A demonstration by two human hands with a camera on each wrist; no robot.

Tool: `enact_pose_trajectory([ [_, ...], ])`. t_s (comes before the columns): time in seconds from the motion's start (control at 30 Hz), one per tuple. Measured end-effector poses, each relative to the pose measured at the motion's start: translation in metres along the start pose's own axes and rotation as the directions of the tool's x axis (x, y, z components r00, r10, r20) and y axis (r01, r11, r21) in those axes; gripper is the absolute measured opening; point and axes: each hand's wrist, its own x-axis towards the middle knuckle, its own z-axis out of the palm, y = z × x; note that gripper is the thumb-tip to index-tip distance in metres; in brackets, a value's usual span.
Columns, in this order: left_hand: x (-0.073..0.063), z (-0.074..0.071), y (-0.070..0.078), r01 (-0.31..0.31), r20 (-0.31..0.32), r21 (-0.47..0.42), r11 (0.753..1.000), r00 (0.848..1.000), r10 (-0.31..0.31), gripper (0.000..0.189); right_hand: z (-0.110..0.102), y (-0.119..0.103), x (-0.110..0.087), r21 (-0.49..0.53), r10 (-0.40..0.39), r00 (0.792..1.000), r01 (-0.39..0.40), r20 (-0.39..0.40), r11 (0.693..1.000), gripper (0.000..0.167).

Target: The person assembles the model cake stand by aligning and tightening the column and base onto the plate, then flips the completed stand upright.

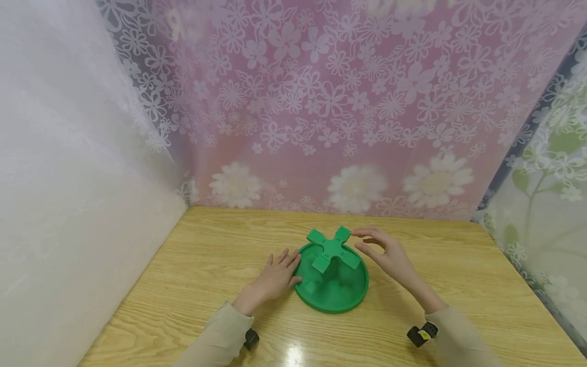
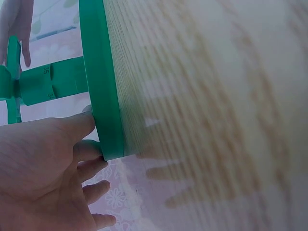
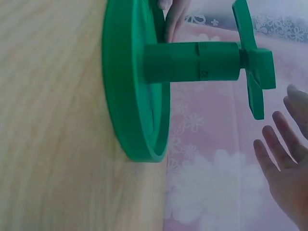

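A green round dish (image 1: 331,309) with a raised rim sits on the table. From its middle rises a green post (image 3: 178,62) with small printed marks, topped by a flat four-armed green cross (image 1: 332,248). My left hand (image 1: 272,279) rests at the dish's left rim, fingers mostly straight and spread. In the left wrist view, its thumb and forefinger touch the rim (image 2: 103,77). On the other side, my right hand (image 1: 392,257) is raised near one arm of the cross, fingers loosely bent. The right wrist view shows a small gap between its fingers (image 3: 284,132) and the cross.
The wood-grain table (image 1: 183,285) ends at a pink flowered curtain (image 1: 293,127) behind. A pale sheet (image 1: 69,178) hangs on the left, a leaf-patterned one (image 1: 550,204) on the right. Black wrist straps (image 1: 423,334) show by the sleeves.
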Motion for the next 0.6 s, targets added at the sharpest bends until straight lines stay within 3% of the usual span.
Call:
enact_pose_trajectory([
  [0.17, 0.0, -0.001, 0.0, -0.002, 0.003, 0.0, 1.0, 1.0, 0.002, 0.062, 0.0, 0.006, 0.018, -0.065, -0.025, 0.994, 0.032, 0.104, 0.997, 0.045],
  [0.33, -0.001, 0.001, 0.0, -0.008, 0.001, 0.006, 1.0, 1.0, 0.008, 0.063, 0.001, 0.011, 0.027, -0.057, -0.042, 0.981, 0.054, 0.192, 0.997, 0.049],
  [0.6, 0.0, 0.0, 0.0, -0.006, -0.002, 0.003, 1.0, 1.0, 0.006, 0.062, 0.005, 0.019, 0.026, -0.085, 0.009, 0.991, 0.002, 0.136, 0.996, 0.043],
])
